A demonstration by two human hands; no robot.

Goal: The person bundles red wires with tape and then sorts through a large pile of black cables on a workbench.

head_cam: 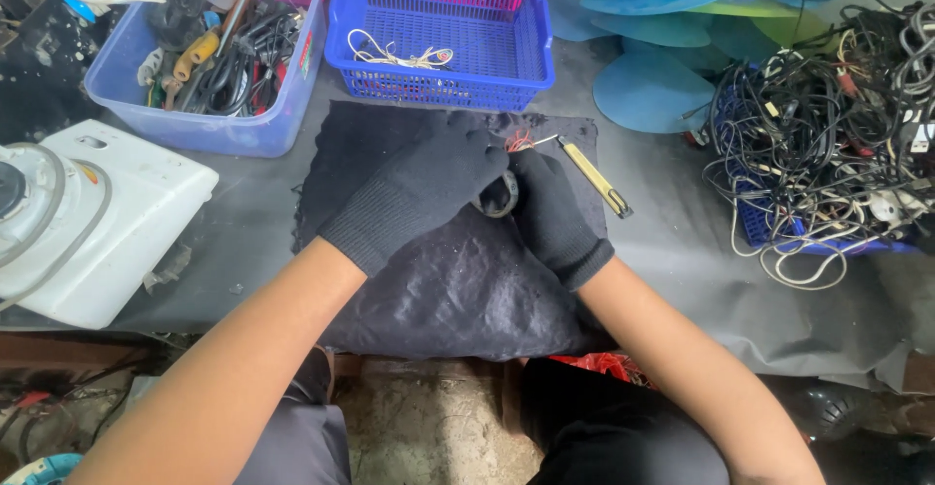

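Note:
Both my hands wear black knit gloves and meet over a dark cloth mat (438, 280) on the bench. My left hand (424, 188) covers a dark looped cable (499, 201) and grips it. My right hand (553, 214) holds the same cable from the right, close against the left hand. Thin red wire ends (521, 141) stick out just above the fingers. A yellow utility knife (596, 177) lies on the mat right of my right hand, not touched.
A blue basket (443, 66) with a pale cord stands behind the mat. A lilac bin (195, 120) of tools and cables sits back left. A white appliance (88, 217) lies at the left. A tangle of cables (828, 125) fills the right, blue fan blades (653, 86) behind.

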